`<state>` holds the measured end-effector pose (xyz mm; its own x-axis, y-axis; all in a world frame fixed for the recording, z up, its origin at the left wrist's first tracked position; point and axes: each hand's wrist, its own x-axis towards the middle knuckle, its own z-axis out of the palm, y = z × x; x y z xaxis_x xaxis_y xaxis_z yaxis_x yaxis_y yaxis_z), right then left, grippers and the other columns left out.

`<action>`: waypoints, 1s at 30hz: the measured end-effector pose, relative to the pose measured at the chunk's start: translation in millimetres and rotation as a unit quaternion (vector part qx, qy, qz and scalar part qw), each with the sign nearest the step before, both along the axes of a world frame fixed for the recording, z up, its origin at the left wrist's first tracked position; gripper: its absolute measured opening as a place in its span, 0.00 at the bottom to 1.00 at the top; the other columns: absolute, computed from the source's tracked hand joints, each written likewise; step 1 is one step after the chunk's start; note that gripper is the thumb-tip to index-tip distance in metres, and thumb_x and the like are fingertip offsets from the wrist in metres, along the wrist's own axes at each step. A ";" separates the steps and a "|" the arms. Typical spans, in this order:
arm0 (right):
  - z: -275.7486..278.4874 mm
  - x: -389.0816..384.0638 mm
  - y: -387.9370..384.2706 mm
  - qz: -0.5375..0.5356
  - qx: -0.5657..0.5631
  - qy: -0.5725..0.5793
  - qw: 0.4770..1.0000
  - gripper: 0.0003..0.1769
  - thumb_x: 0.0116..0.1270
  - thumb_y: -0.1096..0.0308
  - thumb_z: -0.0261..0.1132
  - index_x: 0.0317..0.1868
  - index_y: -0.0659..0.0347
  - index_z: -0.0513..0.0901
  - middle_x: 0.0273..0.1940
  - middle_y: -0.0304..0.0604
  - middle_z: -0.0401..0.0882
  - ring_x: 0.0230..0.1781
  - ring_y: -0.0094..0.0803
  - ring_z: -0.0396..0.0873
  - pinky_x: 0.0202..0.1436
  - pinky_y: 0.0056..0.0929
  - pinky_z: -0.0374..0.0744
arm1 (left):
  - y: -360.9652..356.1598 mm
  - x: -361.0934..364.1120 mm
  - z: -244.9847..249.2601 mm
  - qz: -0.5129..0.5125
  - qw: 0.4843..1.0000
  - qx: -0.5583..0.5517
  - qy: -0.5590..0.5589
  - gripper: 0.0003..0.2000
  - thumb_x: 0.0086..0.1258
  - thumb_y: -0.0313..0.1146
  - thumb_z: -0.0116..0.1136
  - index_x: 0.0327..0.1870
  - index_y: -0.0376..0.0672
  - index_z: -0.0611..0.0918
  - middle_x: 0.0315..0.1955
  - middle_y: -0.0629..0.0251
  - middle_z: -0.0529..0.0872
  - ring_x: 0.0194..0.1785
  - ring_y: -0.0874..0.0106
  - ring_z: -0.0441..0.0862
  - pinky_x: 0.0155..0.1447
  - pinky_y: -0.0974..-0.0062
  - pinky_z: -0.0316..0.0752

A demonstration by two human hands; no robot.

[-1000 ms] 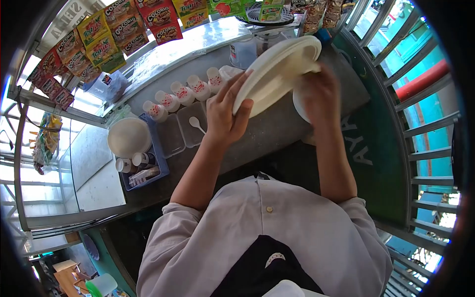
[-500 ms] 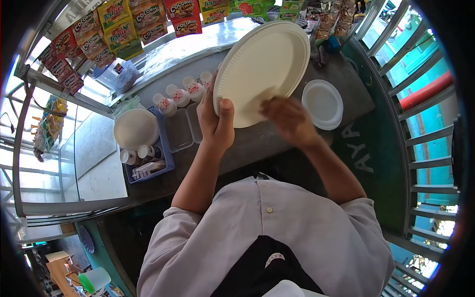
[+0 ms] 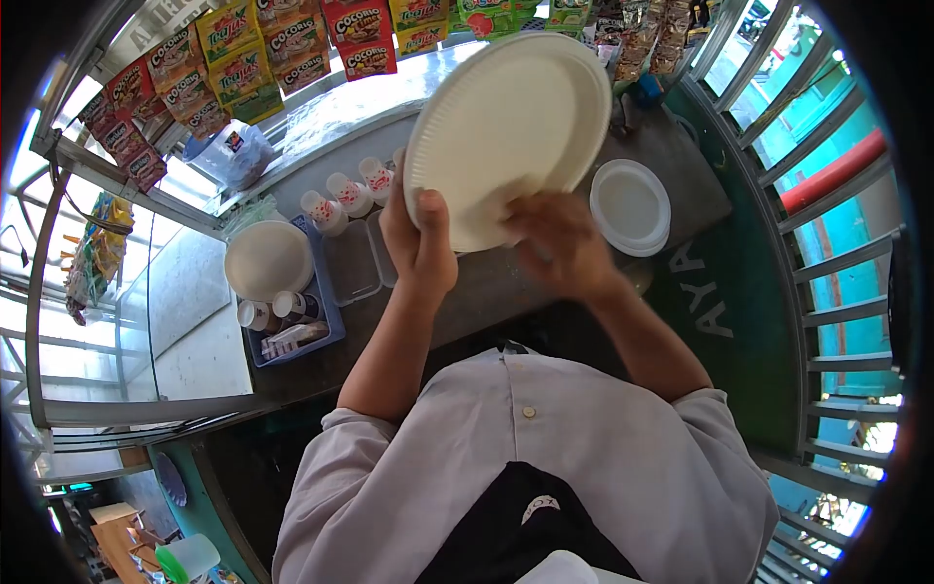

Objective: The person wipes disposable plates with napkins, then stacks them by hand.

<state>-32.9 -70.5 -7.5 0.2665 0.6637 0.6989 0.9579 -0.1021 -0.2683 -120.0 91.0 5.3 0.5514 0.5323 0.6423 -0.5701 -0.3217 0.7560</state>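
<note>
A large cream plate (image 3: 516, 127) with a ribbed rim is held up, tilted, above the counter. My left hand (image 3: 418, 238) grips its left edge, thumb on the front face and the fingers behind it. Close against the lower right part of the plate is my right hand (image 3: 564, 243), its fingers bent and blurred by motion; whether anything is between them cannot be made out. To the right of that hand, white round lids or plates (image 3: 630, 207) lie on the dark counter (image 3: 686, 175).
At the left stands a blue basket (image 3: 334, 316) with cups and packets, a round cream lid (image 3: 269, 261) beside them. Clear trays (image 3: 350, 263) and printed cups (image 3: 350, 195) are behind. Sachets (image 3: 360, 39) hang along the top. Metal bars (image 3: 846, 311) line the right side.
The plate has shifted slightly left and turned more toward the camera. My left hand has moved a little left with it. My right hand has shifted slightly left, still near the plate's lower part.
</note>
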 end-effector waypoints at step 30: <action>23.3 38.9 9.7 -0.040 0.141 0.051 0.988 0.15 0.50 0.79 0.64 0.41 0.57 0.83 0.49 0.45 0.80 0.55 0.44 0.77 0.59 0.42 0.75 | -62.0 47.3 -44.1 -0.068 0.980 -0.184 0.038 0.25 0.76 0.47 0.47 0.62 0.33 0.69 0.51 0.61 0.78 0.51 0.74 0.75 0.57 0.75 0.68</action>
